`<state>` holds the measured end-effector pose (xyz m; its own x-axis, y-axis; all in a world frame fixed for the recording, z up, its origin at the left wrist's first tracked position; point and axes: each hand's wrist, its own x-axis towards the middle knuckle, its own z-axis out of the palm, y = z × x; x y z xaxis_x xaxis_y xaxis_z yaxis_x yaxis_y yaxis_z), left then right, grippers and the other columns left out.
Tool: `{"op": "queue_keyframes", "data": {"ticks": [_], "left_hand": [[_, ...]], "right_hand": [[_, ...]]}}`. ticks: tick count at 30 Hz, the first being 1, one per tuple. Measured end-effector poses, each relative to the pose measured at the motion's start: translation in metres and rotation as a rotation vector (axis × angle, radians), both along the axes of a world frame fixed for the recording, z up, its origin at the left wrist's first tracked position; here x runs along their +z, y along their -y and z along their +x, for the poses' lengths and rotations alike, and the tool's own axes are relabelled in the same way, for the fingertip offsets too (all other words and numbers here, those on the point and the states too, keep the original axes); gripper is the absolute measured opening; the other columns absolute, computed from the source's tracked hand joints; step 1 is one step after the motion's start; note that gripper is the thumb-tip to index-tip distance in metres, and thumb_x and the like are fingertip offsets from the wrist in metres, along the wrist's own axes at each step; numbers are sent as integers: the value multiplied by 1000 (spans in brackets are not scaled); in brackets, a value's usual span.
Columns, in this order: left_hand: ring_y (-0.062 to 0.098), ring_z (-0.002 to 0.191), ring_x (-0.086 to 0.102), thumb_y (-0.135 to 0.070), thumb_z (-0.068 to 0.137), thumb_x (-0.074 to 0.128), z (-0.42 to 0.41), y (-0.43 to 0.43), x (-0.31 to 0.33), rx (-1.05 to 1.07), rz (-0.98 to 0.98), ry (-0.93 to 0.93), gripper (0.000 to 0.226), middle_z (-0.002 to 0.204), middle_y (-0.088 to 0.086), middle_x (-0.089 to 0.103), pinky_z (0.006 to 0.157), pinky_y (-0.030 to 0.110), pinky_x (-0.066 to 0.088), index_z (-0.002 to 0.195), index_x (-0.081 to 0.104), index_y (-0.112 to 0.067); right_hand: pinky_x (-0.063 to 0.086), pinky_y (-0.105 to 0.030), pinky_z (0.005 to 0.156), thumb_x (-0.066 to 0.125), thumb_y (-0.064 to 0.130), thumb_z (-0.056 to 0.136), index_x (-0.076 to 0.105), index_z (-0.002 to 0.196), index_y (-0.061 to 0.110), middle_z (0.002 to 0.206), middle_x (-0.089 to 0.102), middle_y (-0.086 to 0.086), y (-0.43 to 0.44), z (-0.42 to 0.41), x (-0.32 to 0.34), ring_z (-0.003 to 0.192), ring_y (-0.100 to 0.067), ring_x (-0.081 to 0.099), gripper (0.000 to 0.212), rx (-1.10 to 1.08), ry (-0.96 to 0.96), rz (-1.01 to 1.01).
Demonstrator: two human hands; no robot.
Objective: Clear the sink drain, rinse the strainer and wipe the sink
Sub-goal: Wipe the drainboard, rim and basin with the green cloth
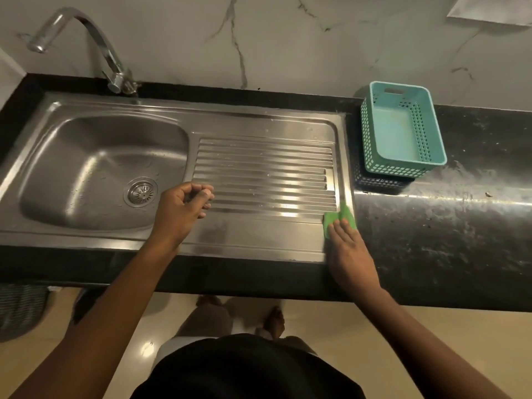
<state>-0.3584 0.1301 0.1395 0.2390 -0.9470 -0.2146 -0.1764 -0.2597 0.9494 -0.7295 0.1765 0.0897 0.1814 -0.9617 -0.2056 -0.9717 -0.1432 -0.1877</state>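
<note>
A stainless steel sink (95, 168) with a ribbed drainboard (264, 174) is set into a black counter. The round metal strainer (140, 192) sits in the drain at the basin's bottom. My right hand (349, 249) lies flat, fingers spread, pressing a green cloth (339, 218) onto the drainboard's front right corner. My left hand (184, 210) hovers over the left end of the drainboard, fingers curled loosely with nothing visible in them.
A curved chrome tap (86, 44) stands behind the basin. A teal perforated basket (403, 128) rests on a dark basket on the black counter (446, 226) to the right. The marble wall is behind. Below the counter edge are a tiled floor and my feet.
</note>
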Motion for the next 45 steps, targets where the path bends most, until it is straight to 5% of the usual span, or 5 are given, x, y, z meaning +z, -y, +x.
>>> {"op": "queue_keyframes", "data": {"ticks": [20,26,30,36,45], "left_hand": [[12,82,71,-14,100,66,106,30,11,-52,38,-19,14,99,5,80,69,23,59,104,78,-20],[6,80,72,-14,101,65,119,34,14,-69,39,-7,14,98,2,80,74,27,59,103,78,-22],[2,78,72,-16,99,67,122,39,12,-50,38,-22,15,95,-6,81,71,21,60,97,78,-27],[11,86,72,-17,99,68,110,43,3,-92,64,-42,15,98,0,80,75,26,59,97,78,-28],[10,85,73,-21,99,69,103,49,-3,-119,60,-60,13,96,-3,81,76,29,58,99,79,-30]], "right_hand": [[2,-40,130,54,17,102,32,161,14,171,23,-6,12,345,-9,161,-22,8,63,366,369,205],[31,-26,120,53,16,103,53,149,27,158,49,4,8,306,-5,148,-13,42,47,454,485,262],[22,2,110,60,7,97,66,137,26,144,63,8,8,205,6,135,-3,49,44,360,443,221],[48,-38,112,62,11,98,60,141,35,146,60,10,3,61,23,137,1,41,49,120,207,126],[46,-42,108,59,11,100,66,133,10,138,63,-12,20,142,8,129,-29,56,34,-303,300,-95]]}}
